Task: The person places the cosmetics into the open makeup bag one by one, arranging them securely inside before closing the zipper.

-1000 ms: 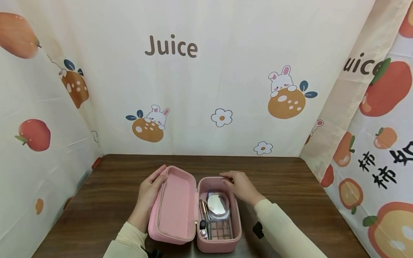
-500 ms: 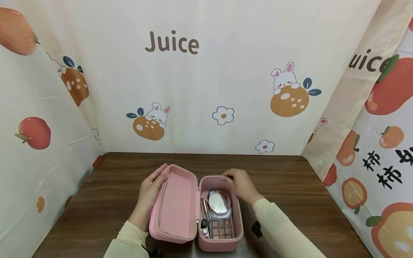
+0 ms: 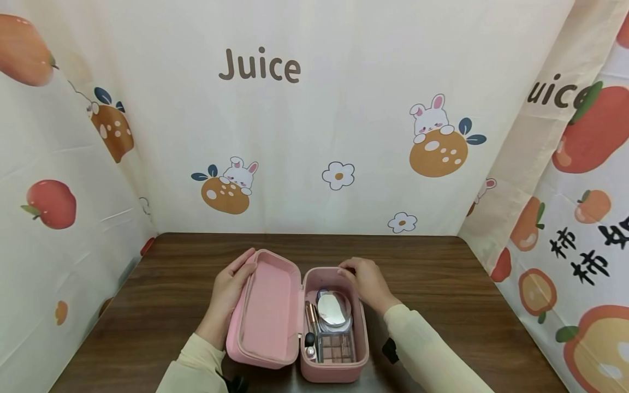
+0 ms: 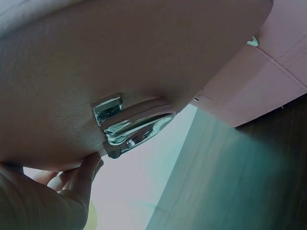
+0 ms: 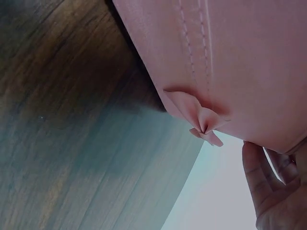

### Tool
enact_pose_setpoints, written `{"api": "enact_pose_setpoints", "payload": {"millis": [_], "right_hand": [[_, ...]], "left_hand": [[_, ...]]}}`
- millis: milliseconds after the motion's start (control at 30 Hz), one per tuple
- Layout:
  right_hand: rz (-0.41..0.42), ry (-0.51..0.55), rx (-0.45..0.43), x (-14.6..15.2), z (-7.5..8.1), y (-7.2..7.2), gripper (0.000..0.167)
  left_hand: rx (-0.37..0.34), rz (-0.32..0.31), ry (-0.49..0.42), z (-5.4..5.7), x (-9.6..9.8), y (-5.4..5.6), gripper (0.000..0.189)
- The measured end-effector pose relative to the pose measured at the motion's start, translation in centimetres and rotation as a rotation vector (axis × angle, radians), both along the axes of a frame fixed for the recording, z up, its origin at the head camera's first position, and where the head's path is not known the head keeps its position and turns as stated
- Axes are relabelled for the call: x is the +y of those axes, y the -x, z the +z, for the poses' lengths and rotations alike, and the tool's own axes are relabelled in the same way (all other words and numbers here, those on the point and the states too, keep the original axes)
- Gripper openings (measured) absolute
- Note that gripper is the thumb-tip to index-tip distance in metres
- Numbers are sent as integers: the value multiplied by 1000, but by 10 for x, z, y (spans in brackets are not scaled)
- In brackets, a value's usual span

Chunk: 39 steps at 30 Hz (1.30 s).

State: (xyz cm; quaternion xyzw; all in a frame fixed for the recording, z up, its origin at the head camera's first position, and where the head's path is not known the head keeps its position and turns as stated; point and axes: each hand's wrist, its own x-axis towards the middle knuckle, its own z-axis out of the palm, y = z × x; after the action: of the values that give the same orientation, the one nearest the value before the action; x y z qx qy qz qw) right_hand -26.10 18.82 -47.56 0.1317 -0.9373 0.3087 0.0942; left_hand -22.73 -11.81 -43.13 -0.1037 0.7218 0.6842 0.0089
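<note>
A pink makeup case stands open near the front of the table, its lid (image 3: 270, 316) swung out to the left of its body (image 3: 334, 374). My left hand (image 3: 227, 295) grips the lid's far left corner. At the body's far right corner, my right hand (image 3: 371, 286) pinches the rim. Inside lie a round mirror (image 3: 332, 309), a clear palette with square pans (image 3: 336, 347) and slim tubes (image 3: 313, 316) along the left wall. The left wrist view shows a shiny metal clasp (image 4: 136, 124) on the lid; a pink bow (image 5: 200, 117) sits on the case in the right wrist view.
Dark brown wood-grain table (image 3: 147, 305) lies under the case. A pale curtain (image 3: 314, 109) printed with fruit, rabbits and flowers closes off the back and both sides.
Both hands keep their holds on the lid and rim, and the case stays put. Only the head view shifts slightly.
</note>
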Motion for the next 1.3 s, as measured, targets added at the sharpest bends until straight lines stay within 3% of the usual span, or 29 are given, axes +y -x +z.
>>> {"api": "enact_pose_setpoints", "payload": {"millis": [300,700,833,1000,1167,1300], "right_hand": [[-19,37,50,6,-2,-8,9],[-44,47,44,4,0,-10,7],[-4,14,-15,5,4,-7,6],[183,-39,-123,6,15,8,14],[299,20,-357,-2,31,28,34],[353,70,-506,-15,44,42,39]], "left_hand": [[14,-95,-1,-1,-2,14,52],[-10,-77,-47,1,0,17,49],[-9,-77,-48,2,0,17,49],[-9,-67,-66,0,-2,19,49],[3,-61,-76,0,1,18,47],[20,-67,-59,0,4,15,48]]}}
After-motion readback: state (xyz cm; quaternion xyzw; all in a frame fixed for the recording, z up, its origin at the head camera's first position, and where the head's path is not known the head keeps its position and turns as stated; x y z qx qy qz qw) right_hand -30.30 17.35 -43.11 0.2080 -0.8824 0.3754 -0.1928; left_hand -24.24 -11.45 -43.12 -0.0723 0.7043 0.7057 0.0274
